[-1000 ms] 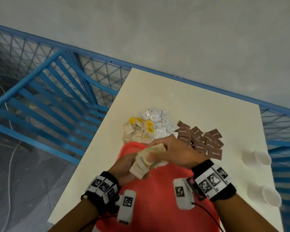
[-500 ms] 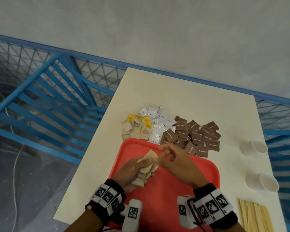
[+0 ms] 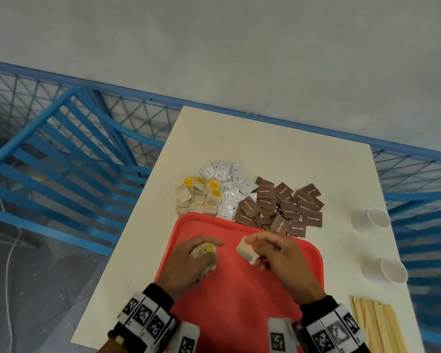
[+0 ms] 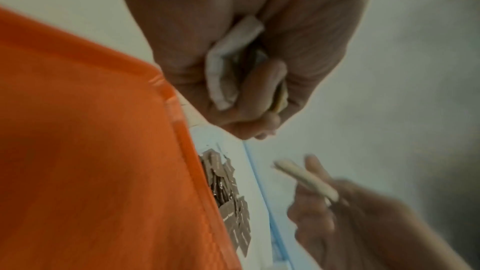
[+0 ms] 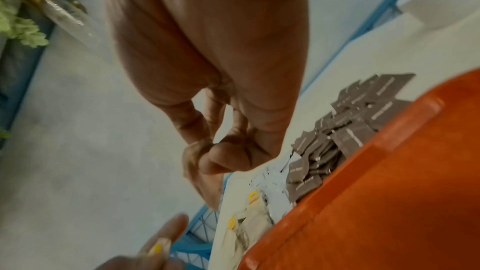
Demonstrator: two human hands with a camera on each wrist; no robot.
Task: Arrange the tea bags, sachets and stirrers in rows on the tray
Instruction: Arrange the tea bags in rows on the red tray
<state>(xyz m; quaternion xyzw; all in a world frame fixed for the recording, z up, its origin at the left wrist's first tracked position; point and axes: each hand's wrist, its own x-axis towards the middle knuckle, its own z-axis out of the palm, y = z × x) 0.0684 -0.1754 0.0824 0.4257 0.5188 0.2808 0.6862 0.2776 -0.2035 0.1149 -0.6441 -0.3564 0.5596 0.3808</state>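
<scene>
1. Two hands work above the red tray [image 3: 239, 296], which serves as the landmark. Half a second earlier they met over one shared bundle above its far half; they are now apart, with a gap of bare tray between them.

2. Left hand [image 3: 191, 263]: over the tray's left edge, back upward, fingers curled tight round a bundle of tea bags [image 4: 223, 73]. A yellow tag shows between thumb and forefinger in the head view.

3. Right hand [image 3: 280, 256]: over the tray's far right part, thumb and forefinger pinching a single tea bag [image 3: 246, 250] drawn off the bundle; the remaining fingers are loosely bent. The bag hangs clear of the tray.

4. Judgement: one bag has been separated for placing. No item lies on the tray as far as can be seen, so the first row is not yet started.

5. To the right of the tray, wooden stirrers [image 3: 377, 324] lie at the near corner of the surface [image 3: 278, 154], untouched.

6. Further right, two white cups [image 3: 371, 220] lie on their sides.

7. Just beyond the tray's far rim: loose tea bags [image 3: 199, 197] at the left, white sachets [image 3: 227, 179] in the middle, brown sachets [image 3: 285, 205] at the right, all unsorted heaps on the surface.
</scene>
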